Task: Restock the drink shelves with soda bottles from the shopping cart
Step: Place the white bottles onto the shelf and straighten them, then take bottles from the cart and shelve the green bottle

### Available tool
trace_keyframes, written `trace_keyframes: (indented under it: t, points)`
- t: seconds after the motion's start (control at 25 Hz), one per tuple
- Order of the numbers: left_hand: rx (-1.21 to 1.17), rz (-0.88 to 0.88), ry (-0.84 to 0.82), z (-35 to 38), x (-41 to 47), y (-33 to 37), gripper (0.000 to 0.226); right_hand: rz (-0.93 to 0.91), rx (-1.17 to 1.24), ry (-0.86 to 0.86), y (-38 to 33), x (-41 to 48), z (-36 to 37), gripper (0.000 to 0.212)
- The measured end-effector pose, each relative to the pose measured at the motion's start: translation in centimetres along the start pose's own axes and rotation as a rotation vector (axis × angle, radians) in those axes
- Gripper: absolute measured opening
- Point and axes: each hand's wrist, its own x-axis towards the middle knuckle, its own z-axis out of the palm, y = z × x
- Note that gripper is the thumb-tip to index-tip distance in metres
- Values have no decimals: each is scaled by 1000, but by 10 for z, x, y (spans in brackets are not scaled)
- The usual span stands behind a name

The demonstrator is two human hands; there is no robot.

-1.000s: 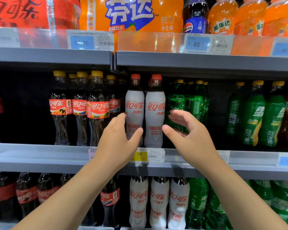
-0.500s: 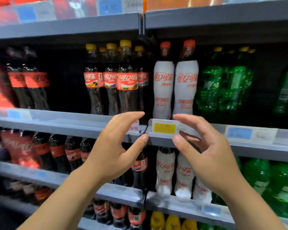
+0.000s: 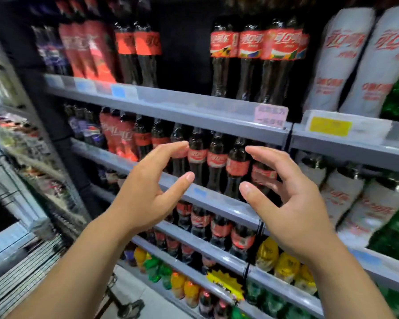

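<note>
The left hand (image 3: pixel 148 192) and right hand (image 3: pixel 286 199) are held empty, fingers loosely spread, before the grey metal shelf's (image 3: pixel 214 201) front edge. The wire shopping cart (image 3: pixel 7 178) stands left, its soda bottles unseen; one should be gripped mid-body.

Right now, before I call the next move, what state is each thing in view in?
Left hand, open, holding nothing.
Right hand, open, holding nothing.
White cola bottles, upright on their shelf.
Red-label cola bottles, upright in a row.
Shelf, a dark gap with no front bottles left of that row.
Shopping cart, at the left edge, blurred; contents cannot be told.
</note>
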Motion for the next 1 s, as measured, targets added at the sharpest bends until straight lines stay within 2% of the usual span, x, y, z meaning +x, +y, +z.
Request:
trace_keyframes:
  t: [0.24, 0.4, 0.68, 1.0]
  points:
    - [11, -183, 53, -79, -92, -60, 60, 6, 3, -103, -42, -19, 94, 45]
    - [64, -275, 95, -154, -159, -96, 57, 38, 96, -148, -73, -35, 180, 39]
    - [166, -467, 199, -266, -265, -144, 46, 19, 272, -229, -110, -62, 316, 43]
    - [282, -579, 237, -307, -311, -189, 48, 24, 395, -321, -93, -54, 411, 41]
